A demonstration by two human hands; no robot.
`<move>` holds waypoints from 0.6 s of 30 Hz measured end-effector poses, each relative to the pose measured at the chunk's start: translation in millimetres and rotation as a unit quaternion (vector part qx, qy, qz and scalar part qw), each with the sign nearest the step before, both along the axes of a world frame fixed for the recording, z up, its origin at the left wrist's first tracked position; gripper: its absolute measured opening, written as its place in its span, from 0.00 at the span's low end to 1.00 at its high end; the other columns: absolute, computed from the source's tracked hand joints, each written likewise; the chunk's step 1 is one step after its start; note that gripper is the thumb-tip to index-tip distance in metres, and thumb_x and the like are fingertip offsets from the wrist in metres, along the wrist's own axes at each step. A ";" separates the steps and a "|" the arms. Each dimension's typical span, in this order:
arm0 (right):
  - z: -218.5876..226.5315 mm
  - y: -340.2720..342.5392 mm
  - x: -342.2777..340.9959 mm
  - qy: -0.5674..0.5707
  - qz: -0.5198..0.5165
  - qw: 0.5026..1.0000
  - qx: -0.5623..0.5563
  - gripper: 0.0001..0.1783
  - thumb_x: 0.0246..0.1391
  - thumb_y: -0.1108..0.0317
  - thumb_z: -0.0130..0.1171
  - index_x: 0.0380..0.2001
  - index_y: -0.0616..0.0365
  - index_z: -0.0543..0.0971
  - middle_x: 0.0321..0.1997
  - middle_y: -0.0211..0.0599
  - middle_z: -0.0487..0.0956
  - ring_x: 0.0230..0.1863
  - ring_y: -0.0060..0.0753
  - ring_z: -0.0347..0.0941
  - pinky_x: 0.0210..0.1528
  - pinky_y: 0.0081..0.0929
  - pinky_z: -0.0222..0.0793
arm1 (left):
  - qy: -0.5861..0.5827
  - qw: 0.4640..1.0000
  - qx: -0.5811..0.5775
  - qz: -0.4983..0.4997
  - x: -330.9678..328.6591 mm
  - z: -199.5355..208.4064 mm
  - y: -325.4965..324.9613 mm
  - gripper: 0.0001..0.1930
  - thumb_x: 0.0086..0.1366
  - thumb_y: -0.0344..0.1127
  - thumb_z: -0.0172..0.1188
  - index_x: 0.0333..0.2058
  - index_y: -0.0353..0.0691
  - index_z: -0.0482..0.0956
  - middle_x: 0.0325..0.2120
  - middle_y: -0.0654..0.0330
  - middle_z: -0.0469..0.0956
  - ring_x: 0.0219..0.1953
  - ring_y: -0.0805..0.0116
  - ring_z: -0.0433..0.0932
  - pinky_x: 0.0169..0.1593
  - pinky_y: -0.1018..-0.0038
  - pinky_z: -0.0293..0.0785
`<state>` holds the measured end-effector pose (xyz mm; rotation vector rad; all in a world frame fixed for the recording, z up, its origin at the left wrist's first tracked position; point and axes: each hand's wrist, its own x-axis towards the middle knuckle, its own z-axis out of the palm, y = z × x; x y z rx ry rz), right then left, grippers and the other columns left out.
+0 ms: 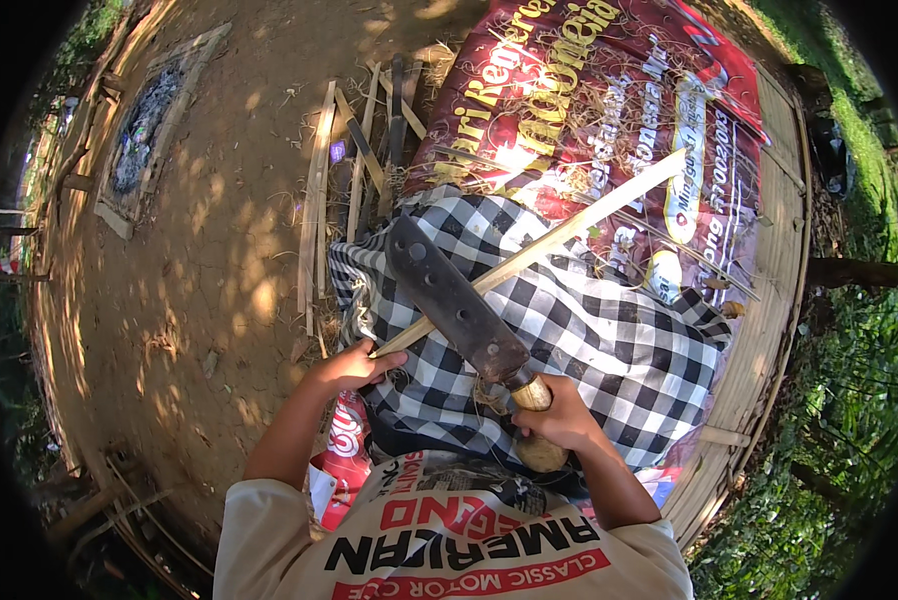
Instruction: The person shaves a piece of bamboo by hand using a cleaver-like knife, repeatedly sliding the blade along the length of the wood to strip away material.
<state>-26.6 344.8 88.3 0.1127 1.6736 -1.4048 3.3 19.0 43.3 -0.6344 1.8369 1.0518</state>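
My right hand [561, 414] is wrapped round the wooden handle of a broad, dark machete [459, 298], whose blade points up and to the left. Pinched in my left hand [361, 366] is the near end of a long, pale split-bamboo strip [579, 222]. The strip slants away to the far right, and the blade crosses over it near its lower part. Whether the edge bites into the strip I cannot tell. Under both lies a black-and-white checkered cloth [609, 345], spread over my lap.
A dark red printed banner [609, 120], strewn with thin curled shavings, covers part of a bamboo platform [769, 270]. Several bamboo strips [316, 200] lie left of the cloth beside bare earth [209, 300]. A wood-framed ash pit [149, 125] is at the far left. Greenery borders the right.
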 end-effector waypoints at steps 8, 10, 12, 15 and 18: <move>-2.4 19.0 -12.3 0.053 -0.257 0.960 -0.099 0.09 0.39 0.85 0.55 0.28 0.66 0.72 0.21 0.38 0.74 0.18 0.29 0.72 0.22 0.26 0.71 | 0.050 0.996 -0.065 -0.037 15.3 -24.1 -9.4 0.40 0.54 0.67 0.60 0.44 0.28 0.69 0.31 0.57 0.78 0.34 0.69 0.76 0.39 0.75 0.71; -1.4 31.5 -19.7 0.083 -0.260 0.959 -0.082 0.06 0.46 0.78 0.58 0.28 0.65 0.71 0.19 0.37 0.73 0.17 0.29 0.71 0.22 0.26 0.70 | 0.082 0.995 -0.036 -0.044 15.0 -17.6 -7.7 0.33 0.58 0.65 0.57 0.34 0.31 0.74 0.24 0.58 0.77 0.29 0.70 0.75 0.33 0.75 0.70; 0.2 43.3 -29.4 0.118 -0.252 0.957 -0.080 0.10 0.52 0.69 0.60 0.28 0.63 0.71 0.19 0.37 0.73 0.17 0.28 0.71 0.22 0.26 0.70 | 0.080 0.996 0.022 -0.011 11.0 -9.3 -6.8 0.30 0.60 0.62 0.56 0.24 0.33 0.75 0.17 0.60 0.74 0.22 0.71 0.72 0.28 0.75 0.67; -3.2 57.3 -42.5 0.153 -0.270 0.941 -0.133 0.16 0.53 0.61 0.61 0.29 0.64 0.71 0.19 0.36 0.73 0.17 0.28 0.70 0.22 0.25 0.70 | 0.043 0.998 0.045 0.030 2.6 1.1 -8.2 0.28 0.62 0.58 0.57 0.18 0.36 0.74 0.12 0.65 0.71 0.16 0.77 0.67 0.22 0.77 0.62; -4.9 59.0 -49.1 0.182 -0.289 0.936 -0.086 0.12 0.54 0.66 0.62 0.27 0.63 0.71 0.17 0.33 0.73 0.16 0.24 0.70 0.21 0.23 0.69 | 0.032 0.999 0.009 0.018 -1.4 4.9 -10.8 0.26 0.62 0.56 0.58 0.17 0.37 0.73 0.10 0.68 0.68 0.13 0.78 0.63 0.18 0.76 0.58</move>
